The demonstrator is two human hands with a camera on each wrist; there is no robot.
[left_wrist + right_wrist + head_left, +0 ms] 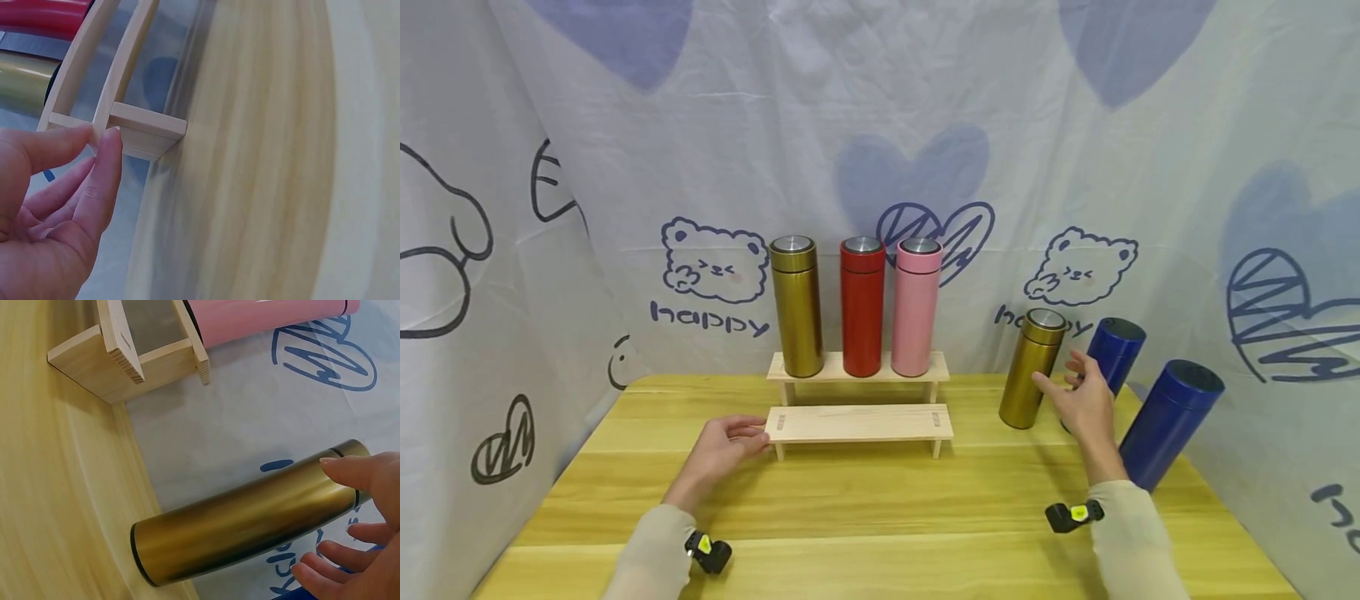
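Step in hand, as I read it: reaching for the loose gold bottle (1032, 367), which stands upright on the tabletop twd the back-right, just off the right end of the wooden rack (859, 422). Right hand (1081, 403) is at the bottle's right side, fingers spread & mostly straight. In the right wrist view the thumb tip seems to touch the bottle near its cap, but nothing is wrapped round it, so the grip is wide open and holds nothing yet.

Left hand (724, 443) sits at the rack's left end, near the tabletop's middle-left. Thumb & forefinger (105, 164) pinch the end of the lower shelf board in the left wrist view; looks like it's steadying the rack.

Rack's upper step, nearer the back edge, carries 3 bottles upright in a row: gold (797, 307), red (862, 307), pink (915, 307). Lower step is bare. Two blue bottles (1169, 425) stand by the right edge, close behind & beside the right hand.

Next move, my guess: fingers need to curl round the gold bottle's body below the cap, firm enough for smooth metal, then lift straight up. Watch the near blue bottle; it's tight to the wrist, so an elbow swing could tip it. Lower step looks the likely spot.
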